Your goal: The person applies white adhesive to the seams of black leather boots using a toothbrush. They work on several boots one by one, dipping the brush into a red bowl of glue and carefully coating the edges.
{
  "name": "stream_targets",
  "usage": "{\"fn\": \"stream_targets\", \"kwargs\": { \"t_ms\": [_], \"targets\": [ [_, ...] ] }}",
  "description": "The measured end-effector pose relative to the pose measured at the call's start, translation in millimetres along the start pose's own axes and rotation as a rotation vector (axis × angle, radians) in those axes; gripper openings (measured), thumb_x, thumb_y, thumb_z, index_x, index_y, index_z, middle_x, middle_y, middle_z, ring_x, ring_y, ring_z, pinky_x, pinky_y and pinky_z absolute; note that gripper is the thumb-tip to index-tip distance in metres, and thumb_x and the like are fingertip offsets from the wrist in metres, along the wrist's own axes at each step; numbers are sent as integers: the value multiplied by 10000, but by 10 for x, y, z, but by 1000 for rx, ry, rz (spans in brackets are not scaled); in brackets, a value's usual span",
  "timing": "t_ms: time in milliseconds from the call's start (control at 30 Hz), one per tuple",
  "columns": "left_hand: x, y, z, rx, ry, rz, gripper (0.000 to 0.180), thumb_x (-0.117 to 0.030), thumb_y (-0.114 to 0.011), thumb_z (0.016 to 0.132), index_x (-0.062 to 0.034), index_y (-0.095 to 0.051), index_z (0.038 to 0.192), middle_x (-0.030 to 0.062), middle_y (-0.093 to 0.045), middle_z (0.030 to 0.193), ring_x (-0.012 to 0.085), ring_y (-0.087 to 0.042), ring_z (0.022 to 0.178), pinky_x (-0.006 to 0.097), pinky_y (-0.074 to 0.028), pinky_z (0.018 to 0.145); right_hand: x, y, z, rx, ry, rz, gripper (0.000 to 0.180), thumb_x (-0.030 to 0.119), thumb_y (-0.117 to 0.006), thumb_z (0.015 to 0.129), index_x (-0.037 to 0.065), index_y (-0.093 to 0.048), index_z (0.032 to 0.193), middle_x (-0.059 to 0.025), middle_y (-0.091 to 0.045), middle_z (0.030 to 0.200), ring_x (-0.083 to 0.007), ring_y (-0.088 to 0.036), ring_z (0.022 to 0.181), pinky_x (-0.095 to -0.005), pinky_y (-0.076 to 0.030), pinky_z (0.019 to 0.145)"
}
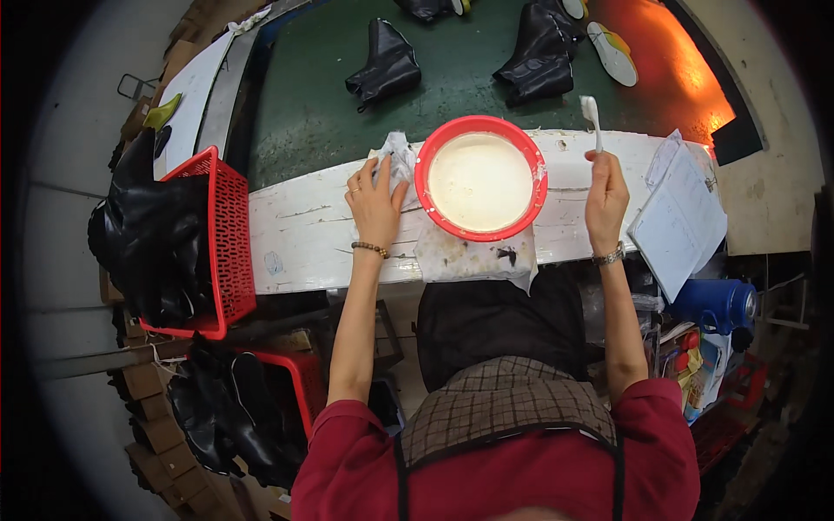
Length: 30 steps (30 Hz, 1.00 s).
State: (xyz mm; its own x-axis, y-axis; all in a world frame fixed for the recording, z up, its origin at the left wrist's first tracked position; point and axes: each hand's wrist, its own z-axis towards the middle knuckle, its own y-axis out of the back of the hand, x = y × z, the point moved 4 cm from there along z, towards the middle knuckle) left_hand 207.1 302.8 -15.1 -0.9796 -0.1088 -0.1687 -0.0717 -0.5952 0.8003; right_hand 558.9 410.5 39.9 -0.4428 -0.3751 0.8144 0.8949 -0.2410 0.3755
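I judge the step as brush loading: right hand (606, 204), fingers closed around the white brush (592, 110), right of the red bowl (423, 178) on the counter (300, 217); left hand (375, 210), fingers part-spread against the white cloth (400, 161); dipping calls for moving the brush left and down.

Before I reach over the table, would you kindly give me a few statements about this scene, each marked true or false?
1. The right hand holds a white brush. True.
2. The red bowl contains a cream-coloured liquid. True.
3. The left hand grips the rim of the red bowl. False: it is on the crumpled white cloth to the left of the bowl.
4. The upper red basket on the left holds black boots. True.
5. The head of the white brush is dipped in the liquid. False: it is clear of the liquid, to the right of the bowl.
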Motion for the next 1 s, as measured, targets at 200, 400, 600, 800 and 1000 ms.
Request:
{"fn": "stream_targets", "kwargs": {
  "t_ms": [200,400,600,800,1000],
  "targets": [
    [670,-61,-255,-49,530,-616,260,-193,-647,1008,-3,-691,1180,58,-731,985,189,-657,767,312,-518,674,738,-115,-305,282,27,182,210,168,-551,1061,1,-676,1049,-62,-588,752,-117,-497,658,-293,-416,601],
    [-223,769,-382,66,1097,-1674,323,-268,-531,1082,-11,-647,1239,89,-733,1024,165,-664,791,302,-551,709,1261,-594,-890,617,41,342,165,173,-593,1025,17,-647,1013,-133,-595,745,-250,-556,606,-375,-437,587],
    [-618,991,-450,-283,911,-1608,247,-251,-457,1104,-33,-571,1090,44,-606,891,144,-579,780,334,-532,774,1575,-925,-1542,716,396,-93,122,75,-609,820,12,-574,919,-131,-635,753,-312,-685,669,-413,-552,557],
    [-646,874,-465,-117,1007,-1883,183,-228,-489,1086,-75,-525,994,-34,-304,700,68,-248,540,254,-241,486,1146,-977,-1651,1002,-101,751,305,210,-558,1008,7,-589,783,-158,-561,583,-232,-538,487,-403,-448,487],
    [-993,891,-114,343,486,-2505,227,-123,-424,1076,-88,-414,852,-15,-283,636,88,-202,496,265,-233,468,1057,-589,-1642,1249,-758,1030,312,261,-567,1013,0,-635,856,-131,-587,627,-226,-575,569,-372,-491,590]
  ]
}}
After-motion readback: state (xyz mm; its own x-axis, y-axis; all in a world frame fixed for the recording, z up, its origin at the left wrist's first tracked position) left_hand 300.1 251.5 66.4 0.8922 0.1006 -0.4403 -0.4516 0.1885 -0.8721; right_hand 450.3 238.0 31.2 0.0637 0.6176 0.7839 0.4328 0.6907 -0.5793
